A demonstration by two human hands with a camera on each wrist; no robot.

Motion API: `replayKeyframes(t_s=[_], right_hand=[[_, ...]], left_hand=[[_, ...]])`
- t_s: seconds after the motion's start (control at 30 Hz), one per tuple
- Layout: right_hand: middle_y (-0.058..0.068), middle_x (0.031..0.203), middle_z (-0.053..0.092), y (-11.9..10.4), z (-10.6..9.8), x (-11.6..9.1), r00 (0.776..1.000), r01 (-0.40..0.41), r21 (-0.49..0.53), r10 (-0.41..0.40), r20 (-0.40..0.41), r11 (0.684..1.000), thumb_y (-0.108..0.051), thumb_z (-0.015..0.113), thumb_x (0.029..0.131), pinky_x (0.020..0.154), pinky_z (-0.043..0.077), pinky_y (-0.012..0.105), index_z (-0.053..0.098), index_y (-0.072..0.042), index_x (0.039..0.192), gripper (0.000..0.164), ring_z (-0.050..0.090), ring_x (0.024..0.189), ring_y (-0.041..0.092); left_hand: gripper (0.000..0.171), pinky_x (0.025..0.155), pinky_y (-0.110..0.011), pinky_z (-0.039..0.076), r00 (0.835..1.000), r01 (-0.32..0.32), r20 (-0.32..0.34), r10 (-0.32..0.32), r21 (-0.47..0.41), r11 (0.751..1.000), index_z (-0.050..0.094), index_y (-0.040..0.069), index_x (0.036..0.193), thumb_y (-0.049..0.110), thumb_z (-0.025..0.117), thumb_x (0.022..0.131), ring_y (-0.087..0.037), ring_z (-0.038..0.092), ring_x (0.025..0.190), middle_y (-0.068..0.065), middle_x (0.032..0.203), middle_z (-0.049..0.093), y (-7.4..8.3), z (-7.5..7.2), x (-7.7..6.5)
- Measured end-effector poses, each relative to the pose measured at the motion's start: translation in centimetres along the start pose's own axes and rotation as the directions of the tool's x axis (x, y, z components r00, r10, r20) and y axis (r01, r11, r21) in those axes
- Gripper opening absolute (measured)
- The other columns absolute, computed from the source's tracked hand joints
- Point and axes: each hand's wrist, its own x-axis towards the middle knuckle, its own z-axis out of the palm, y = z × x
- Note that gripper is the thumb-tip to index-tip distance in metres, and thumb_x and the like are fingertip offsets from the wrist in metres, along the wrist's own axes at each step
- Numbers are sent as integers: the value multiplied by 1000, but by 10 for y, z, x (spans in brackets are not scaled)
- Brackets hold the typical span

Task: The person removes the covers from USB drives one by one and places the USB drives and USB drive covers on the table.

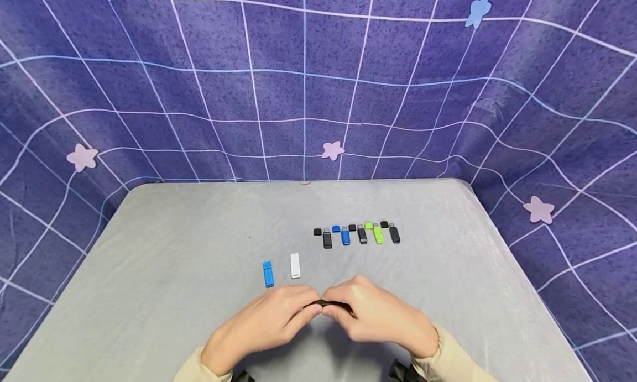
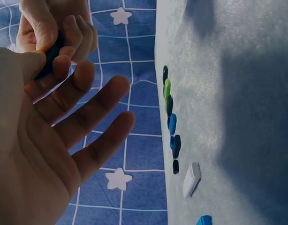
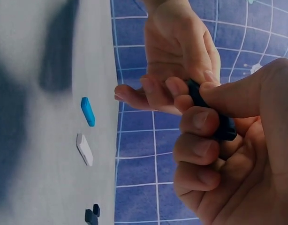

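Observation:
Above the near part of the table, both hands hold one black USB stick [image 3: 227,129]. My left hand [image 1: 269,318] pinches its one end between thumb and index finger; the other left fingers spread out loosely in the left wrist view. The rest of the stick lies in my right hand [image 1: 383,315], thumb on top and fingers curled round it. Fingers cover much of the stick, so whether its cap is seated cannot be told. Just beyond the left hand lie a blue USB stick [image 1: 269,275] and a white USB stick [image 1: 295,266], both with plugs covered.
Farther back on the grey table [image 1: 174,271] stands a row of several uncapped USB sticks, among them a blue one [image 1: 345,236] and a green one [image 1: 378,234]. Loose caps, such as a black cap [image 1: 317,231], lie beside them. A purple curtain [image 1: 278,94] hangs behind.

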Motion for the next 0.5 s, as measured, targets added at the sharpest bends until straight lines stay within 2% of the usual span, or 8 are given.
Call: replayKeyframes(t_s=[0.23,0.5], right_hand=[[-14,65,41,1,-2,1,1000,-11,-25,11,6,1000,-9,63,101,54,32,4,57,-17,77,26,33,61,-12],[-13,68,51,3,-5,0,999,6,-47,-4,33,999,-12,63,102,57,37,3,63,-17,84,19,38,63,-12]], left_hand=[[21,67,-6,31,1000,13,-7,-13,49,999,58,27,89,28,51,109,6,41,69,19,76,43,0,3,1],[27,65,-5,29,999,33,19,-34,44,998,54,26,84,31,51,110,6,38,67,19,73,39,-1,2,2]])
